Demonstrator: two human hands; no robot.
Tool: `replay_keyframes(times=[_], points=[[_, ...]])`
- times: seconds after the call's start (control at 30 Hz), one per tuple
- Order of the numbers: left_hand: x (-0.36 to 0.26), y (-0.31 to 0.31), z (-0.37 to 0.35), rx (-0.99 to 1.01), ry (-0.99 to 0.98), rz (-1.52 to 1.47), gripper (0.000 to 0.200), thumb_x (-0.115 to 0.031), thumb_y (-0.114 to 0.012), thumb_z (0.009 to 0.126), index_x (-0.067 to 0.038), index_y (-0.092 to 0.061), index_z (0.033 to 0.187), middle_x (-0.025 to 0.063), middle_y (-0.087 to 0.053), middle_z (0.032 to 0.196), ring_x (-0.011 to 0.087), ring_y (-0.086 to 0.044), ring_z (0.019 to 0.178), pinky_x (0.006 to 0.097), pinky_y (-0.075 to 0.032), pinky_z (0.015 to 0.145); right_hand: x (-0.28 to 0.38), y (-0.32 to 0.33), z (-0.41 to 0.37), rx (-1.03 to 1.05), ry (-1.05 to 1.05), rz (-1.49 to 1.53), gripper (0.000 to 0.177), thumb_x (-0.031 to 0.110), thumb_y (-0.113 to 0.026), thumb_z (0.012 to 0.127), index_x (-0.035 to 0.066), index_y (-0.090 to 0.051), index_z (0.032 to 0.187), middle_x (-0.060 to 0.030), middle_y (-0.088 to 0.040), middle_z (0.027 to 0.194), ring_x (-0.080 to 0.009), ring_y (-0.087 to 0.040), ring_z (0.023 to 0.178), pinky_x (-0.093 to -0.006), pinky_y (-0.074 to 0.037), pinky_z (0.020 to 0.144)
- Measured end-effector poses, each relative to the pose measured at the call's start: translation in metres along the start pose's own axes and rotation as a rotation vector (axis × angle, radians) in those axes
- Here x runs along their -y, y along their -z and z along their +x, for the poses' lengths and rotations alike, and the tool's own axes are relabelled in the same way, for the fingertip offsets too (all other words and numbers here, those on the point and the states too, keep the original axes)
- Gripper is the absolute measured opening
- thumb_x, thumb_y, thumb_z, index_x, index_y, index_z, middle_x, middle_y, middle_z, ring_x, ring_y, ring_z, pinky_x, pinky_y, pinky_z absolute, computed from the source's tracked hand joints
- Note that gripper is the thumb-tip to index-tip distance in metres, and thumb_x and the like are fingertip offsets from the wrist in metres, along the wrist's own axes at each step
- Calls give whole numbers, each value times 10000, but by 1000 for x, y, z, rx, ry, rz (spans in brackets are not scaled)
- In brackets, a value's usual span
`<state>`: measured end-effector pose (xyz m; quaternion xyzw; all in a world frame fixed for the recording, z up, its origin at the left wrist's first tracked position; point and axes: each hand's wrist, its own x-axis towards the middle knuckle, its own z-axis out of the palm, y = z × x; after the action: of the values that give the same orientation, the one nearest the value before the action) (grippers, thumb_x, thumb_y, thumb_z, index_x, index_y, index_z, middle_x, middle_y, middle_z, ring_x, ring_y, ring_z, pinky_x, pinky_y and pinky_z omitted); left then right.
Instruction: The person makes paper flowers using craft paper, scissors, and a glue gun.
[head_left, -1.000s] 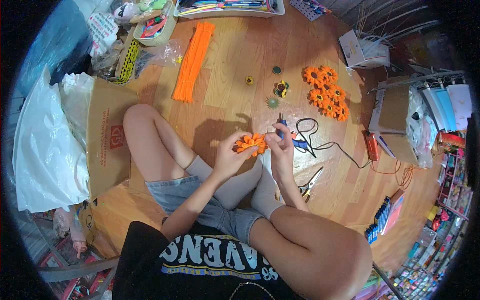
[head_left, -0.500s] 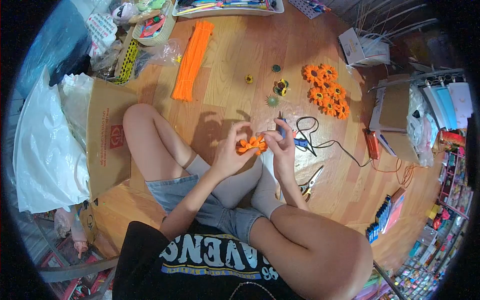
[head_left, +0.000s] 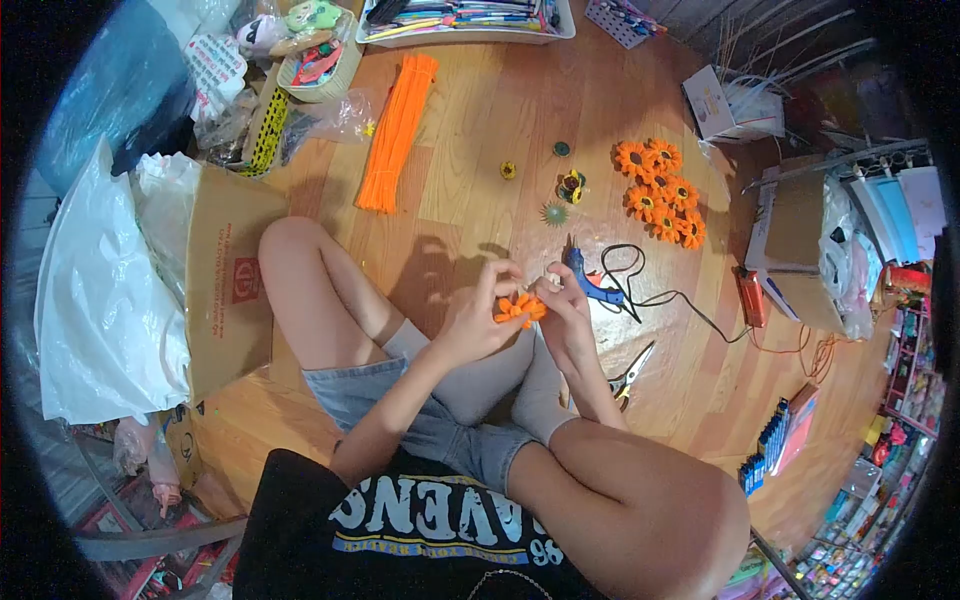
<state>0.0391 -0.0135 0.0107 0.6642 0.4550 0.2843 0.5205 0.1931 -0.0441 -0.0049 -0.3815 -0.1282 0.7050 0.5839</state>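
Above my lap, an orange pipe-cleaner flower (head_left: pixel 518 310) is held between both hands. My left hand (head_left: pixel 474 325) grips it from the left, thumb and fingers curled round its petals. On its other side, my right hand (head_left: pixel 568 318) has bent fingers pinching the flower's edge. A blue glue gun (head_left: pixel 596 288) lies on the floor just beyond my right hand, its cord running off to the right. Scissors (head_left: pixel 630 374) rest beside my right forearm. Farther out are several finished orange flowers with dark centres (head_left: pixel 660 192), a spiky green piece (head_left: pixel 554 213) and a yellow-and-dark piece (head_left: pixel 571 186).
A bundle of orange pipe cleaners (head_left: pixel 395 140) lies ahead to the left. Cardboard boxes stand on the left (head_left: pixel 232 290) and right (head_left: pixel 790 225). A white tray of pens (head_left: pixel 470 36) is at the far side. Blue pens (head_left: pixel 766 445) lie at the right.
The whole view has shifted slightly, so floor items appear a little lower and farther right. My right fingers have curled in closer to the flower; both hands keep hold of it.
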Motion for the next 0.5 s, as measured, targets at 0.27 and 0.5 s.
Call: replay_keyframes(times=[0.27,0.5], points=[[17,3,4,28,50,68,600,-147,-756,693,-102,-377,1155,150,-659,847,290,-659,791,363,-512,669,2,-5,-3,-73,110,-249,346,29,-546,863,54,-419,1184,-50,-580,942,-126,-545,886,-267,-402,826],[-14,6,0,-18,100,169,756,-84,-721,736,-110,-273,1345,135,-650,883,246,-659,813,316,-512,711,1,7,0,-62,108,-357,401,1,-586,838,40,-422,1201,-56,-628,891,-117,-563,872,-255,-390,842]])
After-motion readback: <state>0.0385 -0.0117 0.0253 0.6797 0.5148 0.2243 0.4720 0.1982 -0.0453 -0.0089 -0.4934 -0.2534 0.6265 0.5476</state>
